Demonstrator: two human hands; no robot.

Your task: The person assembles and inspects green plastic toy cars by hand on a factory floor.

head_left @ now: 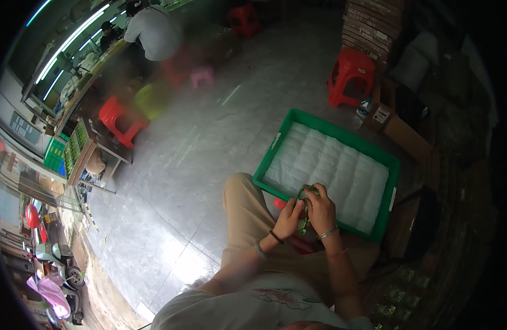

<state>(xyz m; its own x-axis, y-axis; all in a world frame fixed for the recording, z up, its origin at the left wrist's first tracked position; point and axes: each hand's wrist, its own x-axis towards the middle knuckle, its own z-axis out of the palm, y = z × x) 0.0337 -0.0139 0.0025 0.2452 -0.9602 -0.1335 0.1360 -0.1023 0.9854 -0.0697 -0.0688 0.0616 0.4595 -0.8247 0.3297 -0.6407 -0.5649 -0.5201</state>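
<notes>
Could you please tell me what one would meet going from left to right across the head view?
Parked scooter, leftmost red stool, pink stool, the person's left hand, right hand, clear bottle, open cardboard box.

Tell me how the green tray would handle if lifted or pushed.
The green tray would probably stay stiff, judging by its thick, straight-looking walls. Its white contents look soft and creased, so they may give or shift if it is tilted. Its broad, shallow shape suggests little tendency to tip, though what supports it is mostly hidden.
</notes>
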